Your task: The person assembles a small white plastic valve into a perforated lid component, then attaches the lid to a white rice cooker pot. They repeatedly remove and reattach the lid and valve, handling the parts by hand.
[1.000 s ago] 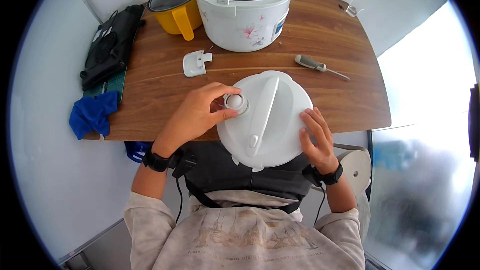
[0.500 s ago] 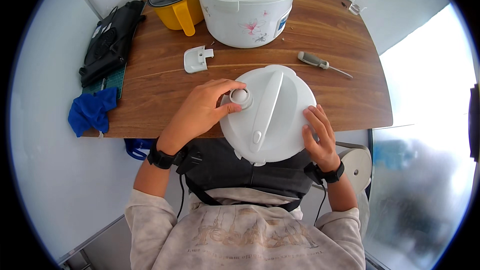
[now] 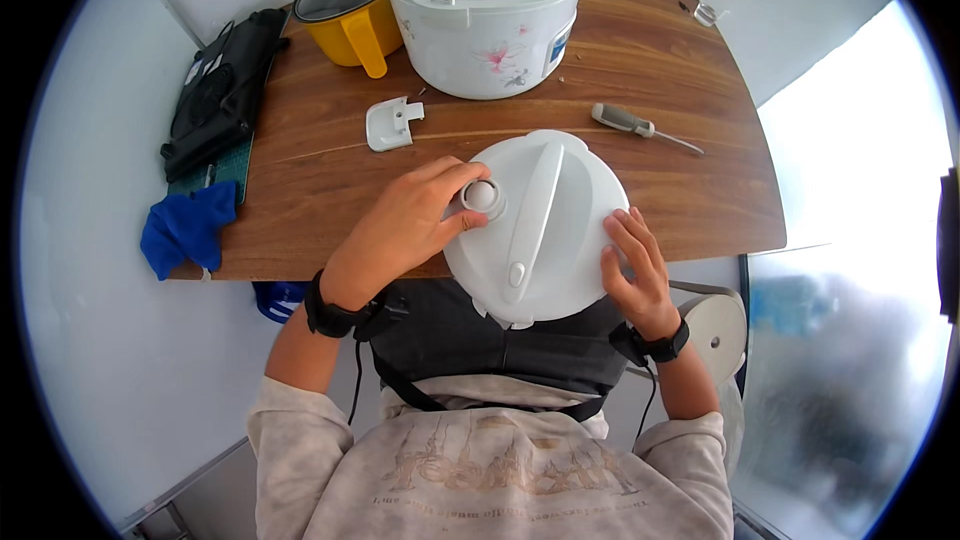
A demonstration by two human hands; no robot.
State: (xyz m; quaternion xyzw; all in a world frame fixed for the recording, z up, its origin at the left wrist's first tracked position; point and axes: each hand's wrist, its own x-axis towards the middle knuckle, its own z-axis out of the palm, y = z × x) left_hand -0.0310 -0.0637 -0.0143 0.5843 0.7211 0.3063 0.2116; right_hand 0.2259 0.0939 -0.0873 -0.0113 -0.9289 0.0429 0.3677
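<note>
Two hands on a cooker lid, the cap now pinched

Two hands hold the white lid (image 3: 540, 225) at the near edge of the counter (image 3: 700, 210), partly over the person's lap. It lies top side up, its long handle running from the far rim toward the body. The left hand (image 3: 400, 230) has its thumb and fingers pressed together around the small round cap (image 3: 482, 196) on the lid's left side; the grip is a pinch on that cap. The right hand (image 3: 635, 275) lies spread and flat against the lid's right rim, steadying it.

Over the last second the lid has shifted slightly to the right and toward the far side, and the left fingers have closed in more tightly over the cap, with the thumb now under its near edge. Judging from that, the work has passed from settling the lid to acting on the cap itself. Whether the cap has lifted or turned at all cannot be told from this height; it may be seated as before.

Just beyond the left hand lies a small white bracket (image 3: 392, 123). Near the lid's far right lies a screwdriver (image 3: 640, 126), apart from both hands. Farther back stands the open cooker body (image 3: 485, 25) with a yellow pot (image 3: 350, 15) touching or just beside it. At the left edge lie a black bag (image 3: 225, 90) and a blue cloth (image 3: 185, 228).
</note>
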